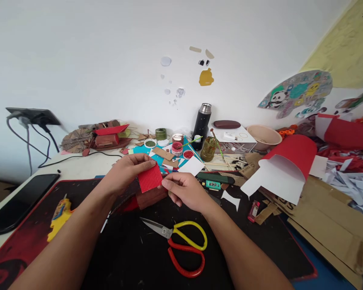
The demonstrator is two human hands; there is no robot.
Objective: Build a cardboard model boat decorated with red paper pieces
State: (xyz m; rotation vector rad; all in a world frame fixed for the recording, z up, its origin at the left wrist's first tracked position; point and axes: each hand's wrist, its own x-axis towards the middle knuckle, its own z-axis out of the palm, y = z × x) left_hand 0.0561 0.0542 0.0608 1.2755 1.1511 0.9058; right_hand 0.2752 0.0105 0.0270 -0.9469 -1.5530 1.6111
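A small red corrugated cardboard piece [150,179] is held up over the desk mat, its ridged face showing. My left hand [134,167] pinches its upper edge, thumb in front. At its right edge, my right hand [183,187] closes thumb and fingers on the corner; the fingers behind are partly hidden. Below the hands lies a pair of scissors [169,233] with one yellow and one red handle, its blades pointing left. Just behind the red piece rests a brownish-red cardboard object [151,198], partly covered by the hands.
Paint pots [177,149], a black thermos [202,123] and a glass jar [208,150] stand at the back. To the right are a curved red-and-white paper piece [290,161], a lighter [253,211] and flattened cardboard [329,217]. A phone [21,203] lies at left.
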